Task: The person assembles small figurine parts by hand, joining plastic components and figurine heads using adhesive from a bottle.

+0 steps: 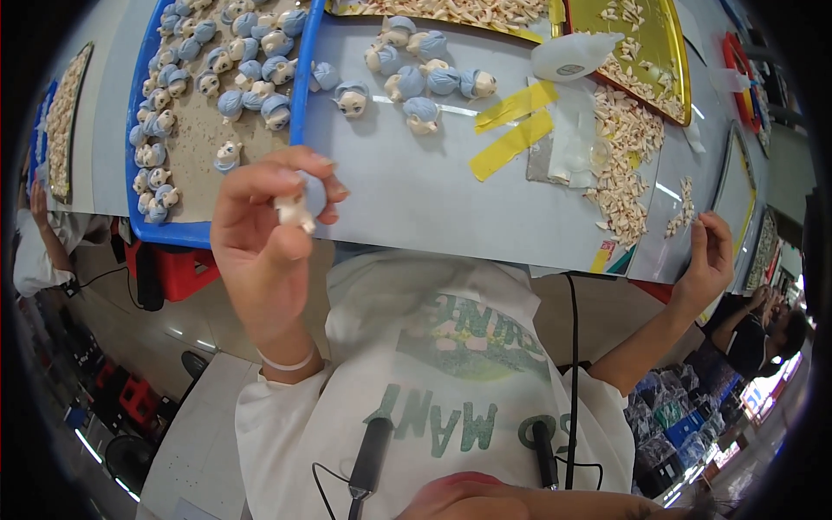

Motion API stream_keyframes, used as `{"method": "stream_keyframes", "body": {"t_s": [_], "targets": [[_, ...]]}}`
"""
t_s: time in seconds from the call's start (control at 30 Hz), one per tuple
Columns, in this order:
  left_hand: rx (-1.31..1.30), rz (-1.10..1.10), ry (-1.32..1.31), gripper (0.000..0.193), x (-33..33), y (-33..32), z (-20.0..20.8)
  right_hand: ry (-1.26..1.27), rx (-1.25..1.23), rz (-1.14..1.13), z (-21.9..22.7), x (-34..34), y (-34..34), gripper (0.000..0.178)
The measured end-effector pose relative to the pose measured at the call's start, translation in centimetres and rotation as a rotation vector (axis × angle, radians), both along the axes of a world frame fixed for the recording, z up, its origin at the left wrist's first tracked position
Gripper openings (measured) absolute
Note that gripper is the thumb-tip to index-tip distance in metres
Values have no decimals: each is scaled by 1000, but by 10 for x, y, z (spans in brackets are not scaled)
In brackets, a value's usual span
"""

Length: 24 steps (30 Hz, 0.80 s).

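My left hand (253, 227) is closed around a small figurine (296, 213) with a cream body and a blue cap-like head, held up over the table's front edge. Fingers cover part of it. At the right, my right hand (709, 267) has its thumb and fingertips pinched together beside a short row of small pale pieces (682, 211). Whatever lies in that pinch is too small to make out. Similar blue-headed figurines (421, 115) lie grouped on the grey table (381, 191). More of them fill the blue tray (299, 87) at the left, near my left hand.
A heap of pale, red-tipped pieces (620, 165) spreads across the table's right side. Behind it stand a gold tray (690, 82) and a white squeeze bottle (568, 57). Yellow tape strips (513, 143) cross the table. A black cable (573, 373) hangs before me. Other people (52, 247) sit at both sides.
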<state>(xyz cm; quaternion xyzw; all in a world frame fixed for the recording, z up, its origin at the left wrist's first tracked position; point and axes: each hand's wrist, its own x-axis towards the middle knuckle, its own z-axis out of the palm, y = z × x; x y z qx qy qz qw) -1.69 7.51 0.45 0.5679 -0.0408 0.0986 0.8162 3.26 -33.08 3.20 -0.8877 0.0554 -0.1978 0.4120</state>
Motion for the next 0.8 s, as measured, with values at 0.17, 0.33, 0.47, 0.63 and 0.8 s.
{"method": "stream_keyframes", "body": {"t_s": [0.17, 0.33, 0.47, 0.63, 0.8], "targets": [[48, 80, 90, 46, 6, -35, 5, 22, -28, 68, -2, 0, 4, 12], [180, 19, -23, 51, 11, -46, -10, 31, 123, 75, -1, 3, 30, 11], [-51, -43, 47, 45, 15, -62, -2, 39, 178, 171, 1, 7, 46, 12], [-16, -43, 166, 47, 15, -67, -6, 29, 224, 347, -5, 23, 64, 13], [-162, -133, 85, 49, 16, -72, -10, 52, 209, 405, -3, 35, 79, 12]]}}
